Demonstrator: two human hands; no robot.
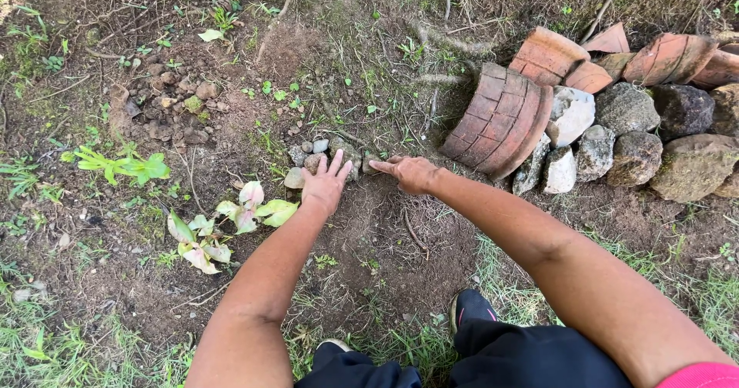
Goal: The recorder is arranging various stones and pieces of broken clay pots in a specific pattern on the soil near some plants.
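Left hand (325, 184) lies flat, fingers spread, on small grey stones (319, 157). Right hand (412, 174) rests beside them, grip loose, holding nothing.

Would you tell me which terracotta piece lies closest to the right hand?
The large ribbed curved shard, just beside the right hand; the other terracotta pieces lie farther back.

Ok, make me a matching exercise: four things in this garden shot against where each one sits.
Things:
1. left hand
2. right hand
3. curved terracotta shard
4. pink-and-green plant

Places:
A. leaning on the grey rocks
B. flat on the small stones
C. left of the left forearm
D. on soil beside the shard

Pairs: 1-B, 2-D, 3-A, 4-C
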